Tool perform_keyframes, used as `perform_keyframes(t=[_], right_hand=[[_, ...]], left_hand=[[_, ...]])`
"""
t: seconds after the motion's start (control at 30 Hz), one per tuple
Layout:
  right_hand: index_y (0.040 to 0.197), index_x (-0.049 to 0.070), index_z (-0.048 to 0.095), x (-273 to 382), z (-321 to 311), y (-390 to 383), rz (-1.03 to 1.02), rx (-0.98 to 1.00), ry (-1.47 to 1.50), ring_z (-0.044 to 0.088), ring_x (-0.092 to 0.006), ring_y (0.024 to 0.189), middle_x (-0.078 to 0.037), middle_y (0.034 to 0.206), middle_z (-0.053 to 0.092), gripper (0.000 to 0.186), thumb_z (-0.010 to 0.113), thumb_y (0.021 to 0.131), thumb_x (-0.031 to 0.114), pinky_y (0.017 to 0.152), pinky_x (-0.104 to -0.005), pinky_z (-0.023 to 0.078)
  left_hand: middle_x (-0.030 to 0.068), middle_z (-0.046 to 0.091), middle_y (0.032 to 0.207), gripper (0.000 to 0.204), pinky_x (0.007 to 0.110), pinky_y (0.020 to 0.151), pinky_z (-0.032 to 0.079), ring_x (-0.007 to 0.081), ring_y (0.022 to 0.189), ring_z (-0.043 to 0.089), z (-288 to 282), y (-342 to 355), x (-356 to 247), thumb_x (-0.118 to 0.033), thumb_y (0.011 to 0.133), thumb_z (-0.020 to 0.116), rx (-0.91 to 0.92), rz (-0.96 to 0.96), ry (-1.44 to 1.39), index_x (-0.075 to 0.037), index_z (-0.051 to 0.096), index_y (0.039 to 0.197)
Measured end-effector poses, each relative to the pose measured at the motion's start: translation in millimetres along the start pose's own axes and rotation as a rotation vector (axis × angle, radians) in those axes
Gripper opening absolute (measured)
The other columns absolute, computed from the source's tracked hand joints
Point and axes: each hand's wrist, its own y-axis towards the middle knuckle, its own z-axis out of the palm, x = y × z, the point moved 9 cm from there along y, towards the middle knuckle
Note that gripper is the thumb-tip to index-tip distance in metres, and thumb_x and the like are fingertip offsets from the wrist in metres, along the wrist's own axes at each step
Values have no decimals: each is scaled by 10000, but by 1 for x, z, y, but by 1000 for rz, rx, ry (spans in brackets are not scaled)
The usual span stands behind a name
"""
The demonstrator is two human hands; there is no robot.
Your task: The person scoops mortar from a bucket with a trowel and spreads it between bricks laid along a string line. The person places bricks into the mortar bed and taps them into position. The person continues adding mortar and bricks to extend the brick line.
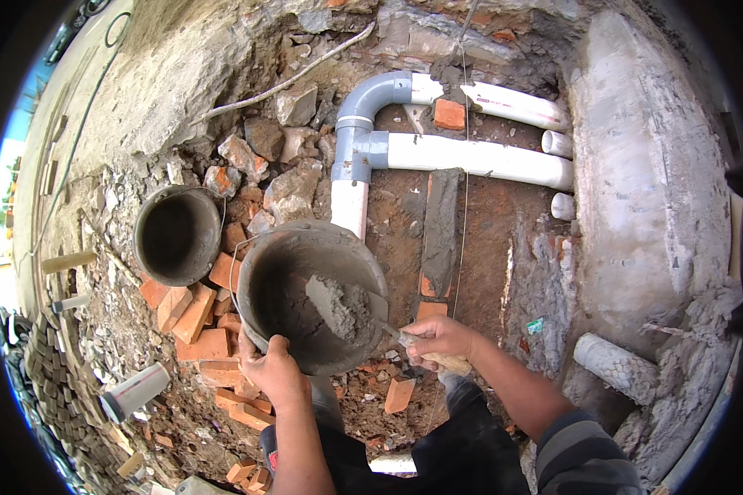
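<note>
My left hand grips the near left rim of a dark mortar bucket, which is tipped so its inside shows. My right hand is wrapped round the wooden handle of a trowel. The trowel's blade is inside the bucket, under a heap of wet grey mortar. Right of the bucket, a narrow row of bricks runs away from me, its top mostly coated with mortar. A thin string line stretches along its right side.
White pipes with a grey elbow fitting cross the far side of the trench. A second dark bucket stands at left, beside loose bricks and rubble. A grey concrete wall rises at right, with a short pipe near it.
</note>
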Motion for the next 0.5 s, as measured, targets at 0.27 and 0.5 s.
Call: perform_keyframes(t=[0.27, 0.5], right_hand=[[1299, -23, 590, 7, -138, 7, -368, -642, 272, 584, -149, 508, -95, 748, 630, 449, 574, 851, -11, 397, -314, 470], [1329, -39, 545, 30, -246, 87, -350, -1367, 44, 661, -238, 582, -142, 885, 652, 467, 645, 885, 67, 435, -364, 527]], left_hand=[[107, 636, 1214, 605, 269, 967, 450, 188, 1066, 614, -10, 8, -11, 120, 737, 482, -4, 92, 128, 63, 563, 1334], [97, 657, 1174, 562, 278, 972, 459, 172, 1047, 627, -5, -1, -6, 106, 738, 496, 77, 64, 176, 76, 598, 1290]])
